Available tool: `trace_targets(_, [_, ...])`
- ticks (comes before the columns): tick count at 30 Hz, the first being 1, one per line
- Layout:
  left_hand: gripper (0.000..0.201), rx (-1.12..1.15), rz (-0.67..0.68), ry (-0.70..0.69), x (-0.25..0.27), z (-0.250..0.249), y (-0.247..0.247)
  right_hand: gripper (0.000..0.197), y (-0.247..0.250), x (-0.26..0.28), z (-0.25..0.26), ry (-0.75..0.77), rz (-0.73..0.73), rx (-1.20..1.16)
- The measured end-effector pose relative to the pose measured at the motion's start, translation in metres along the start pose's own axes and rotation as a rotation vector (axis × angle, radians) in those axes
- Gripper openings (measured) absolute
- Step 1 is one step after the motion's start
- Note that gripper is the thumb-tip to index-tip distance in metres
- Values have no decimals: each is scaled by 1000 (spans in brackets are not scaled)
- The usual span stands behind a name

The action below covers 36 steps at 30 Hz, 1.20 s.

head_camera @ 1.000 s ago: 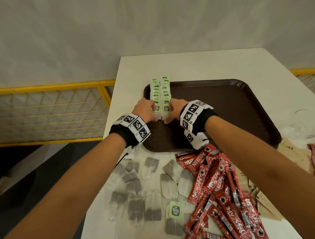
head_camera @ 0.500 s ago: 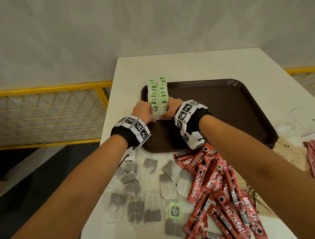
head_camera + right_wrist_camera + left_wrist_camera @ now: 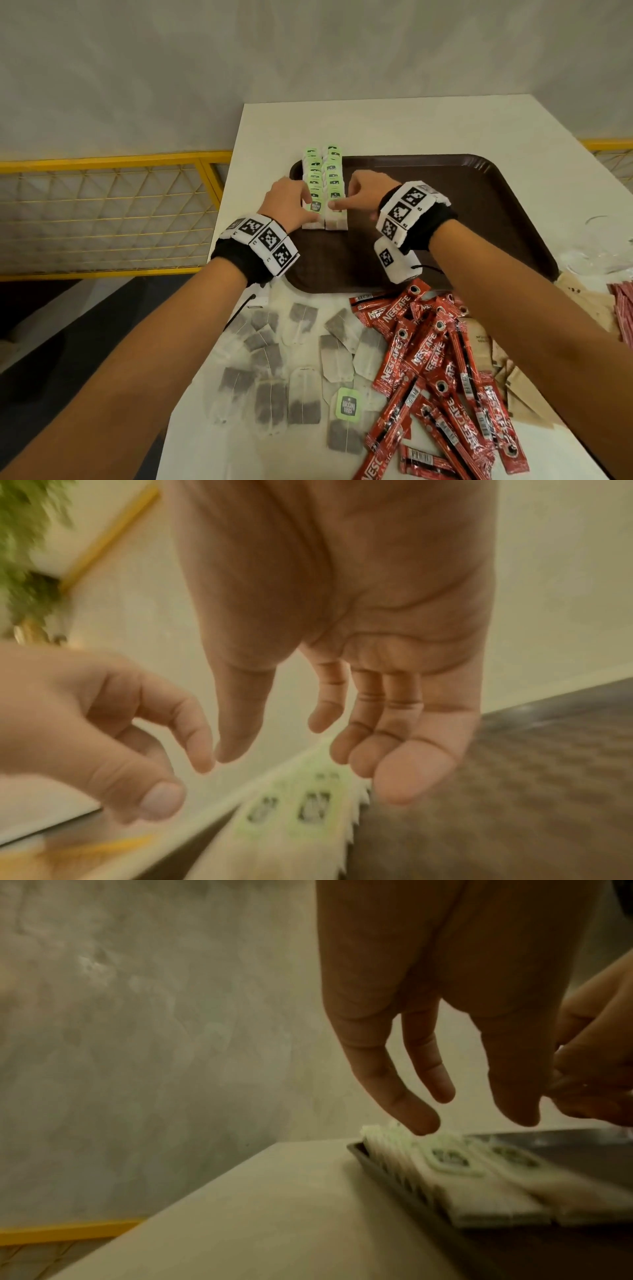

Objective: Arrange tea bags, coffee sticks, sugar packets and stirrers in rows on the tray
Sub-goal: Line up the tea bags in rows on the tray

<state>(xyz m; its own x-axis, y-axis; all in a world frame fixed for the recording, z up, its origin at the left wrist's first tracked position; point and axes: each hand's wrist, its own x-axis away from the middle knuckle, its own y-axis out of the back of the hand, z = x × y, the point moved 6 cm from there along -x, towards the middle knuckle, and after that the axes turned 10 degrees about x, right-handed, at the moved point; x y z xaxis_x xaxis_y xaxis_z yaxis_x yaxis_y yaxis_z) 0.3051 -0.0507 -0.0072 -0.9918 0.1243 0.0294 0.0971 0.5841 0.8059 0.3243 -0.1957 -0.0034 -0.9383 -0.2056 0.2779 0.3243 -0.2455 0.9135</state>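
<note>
Motion blur smears the tea bags in the right wrist view, labels unreadable.

1. A white table is set against a pale, mottled wall.
2. A yellow-framed mesh railing is seen beside the table.
3. Dark floor is seen below the railing.
4. Blurred green foliage is caught in the right wrist view.
</note>
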Motion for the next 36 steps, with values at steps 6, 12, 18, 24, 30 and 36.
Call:
trace_targets(6, [29,132,245,-199,86,-33,10,34,3,76,24,312,136,-13])
trace_targets(12, [29,-49,618,-382,164,-42,-45,31,-48,150,32,441,402,210])
trace_targets(18, [39,-186,661,-309,173,-33,-72,36,-80,189,11,395,489,400])
trace_targets(24, [44,-222,628,-255,171,-33,-79,43,-96,190,11,369,332,419])
trace_targets(30, [45,-243,600,-222,173,-30,-77,52,-92,174,14,350,202,466])
trace_targets(36, [26,-149,548,-258,172,-30,-62,51,-90,174,16,421,153,589])
